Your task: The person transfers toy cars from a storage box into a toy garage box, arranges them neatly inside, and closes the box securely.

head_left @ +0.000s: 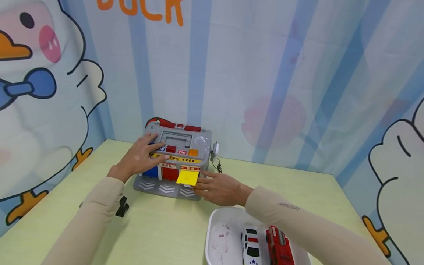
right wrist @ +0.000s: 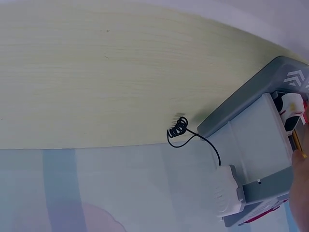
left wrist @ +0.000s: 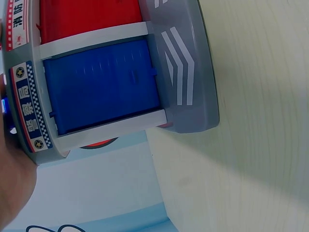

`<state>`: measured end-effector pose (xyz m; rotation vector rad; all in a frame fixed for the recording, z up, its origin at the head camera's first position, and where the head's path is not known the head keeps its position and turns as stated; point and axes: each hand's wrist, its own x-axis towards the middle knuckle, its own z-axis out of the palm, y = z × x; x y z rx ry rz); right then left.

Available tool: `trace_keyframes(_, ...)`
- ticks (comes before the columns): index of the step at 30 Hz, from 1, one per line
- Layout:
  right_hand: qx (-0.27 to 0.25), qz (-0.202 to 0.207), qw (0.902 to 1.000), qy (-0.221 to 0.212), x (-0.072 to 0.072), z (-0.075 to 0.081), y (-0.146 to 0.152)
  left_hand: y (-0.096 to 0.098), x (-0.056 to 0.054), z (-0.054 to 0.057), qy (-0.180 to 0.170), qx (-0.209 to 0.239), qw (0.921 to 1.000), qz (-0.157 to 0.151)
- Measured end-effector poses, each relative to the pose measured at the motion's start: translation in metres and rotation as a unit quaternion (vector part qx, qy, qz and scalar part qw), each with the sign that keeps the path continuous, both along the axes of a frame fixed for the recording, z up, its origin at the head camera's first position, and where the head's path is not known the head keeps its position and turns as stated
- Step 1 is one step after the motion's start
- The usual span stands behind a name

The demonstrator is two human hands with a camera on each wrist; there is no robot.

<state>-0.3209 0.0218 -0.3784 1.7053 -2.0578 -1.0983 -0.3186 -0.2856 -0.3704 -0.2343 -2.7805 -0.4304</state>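
Note:
A grey toy garage station (head_left: pixel 167 189) stands at the back of the table. Its blue door (left wrist: pixel 101 87) and red door (left wrist: pixel 91 17) are closed, while the yellow door (head_left: pixel 188 177) is swung up. A small white-and-black toy car (right wrist: pixel 291 110) sits in the opening below it, mostly covered in the head view. My left hand (head_left: pixel 140 154) rests spread over the station's top left, fingers near the front buttons. My right hand (head_left: pixel 220 187) reaches to the right opening, its extended fingers at the yellow door's edge and close by the car.
A white bin (head_left: pixel 215 235) in front holds a white police-style car (head_left: pixel 251 246) and a red fire truck (head_left: pixel 279 246). A white handset (head_left: pixel 215 149) hangs on the station's right side with a coiled black cord (right wrist: pixel 178 127). A printed curtain (head_left: pixel 228 73) stands behind the table.

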Motion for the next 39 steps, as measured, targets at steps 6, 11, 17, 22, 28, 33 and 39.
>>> trace_keyframes(6,-0.039,-0.019,0.9979,-0.048,0.006,0.009,0.015,0.000,0.001,0.000,0.006,-0.002,1.0000,-0.003)
trace_keyframes(11,-0.101,-0.019,0.9924,-0.067,0.010,0.015,0.026,-0.001,0.001,0.000,0.014,-0.006,0.9999,-0.007)
trace_keyframes(17,-0.171,-0.019,0.9817,-0.080,0.013,0.017,0.030,-0.001,0.001,-0.001,0.013,-0.008,0.9999,-0.005)
trace_keyframes(22,-0.203,-0.028,0.9716,-0.118,0.021,0.019,0.019,-0.001,0.000,-0.001,0.014,-0.009,0.9998,-0.007)
trace_keyframes(28,-0.203,-0.062,0.9610,-0.177,0.028,0.015,0.003,0.000,0.000,-0.001,0.014,-0.009,0.9998,-0.007)
trace_keyframes(33,-0.177,-0.080,0.9603,-0.200,0.030,0.007,-0.002,0.001,0.001,-0.001,0.016,-0.012,0.9998,-0.009)
trace_keyframes(39,-0.154,-0.080,0.9638,-0.203,0.028,-0.001,-0.005,0.002,0.001,0.001,0.022,-0.020,0.9995,-0.007)
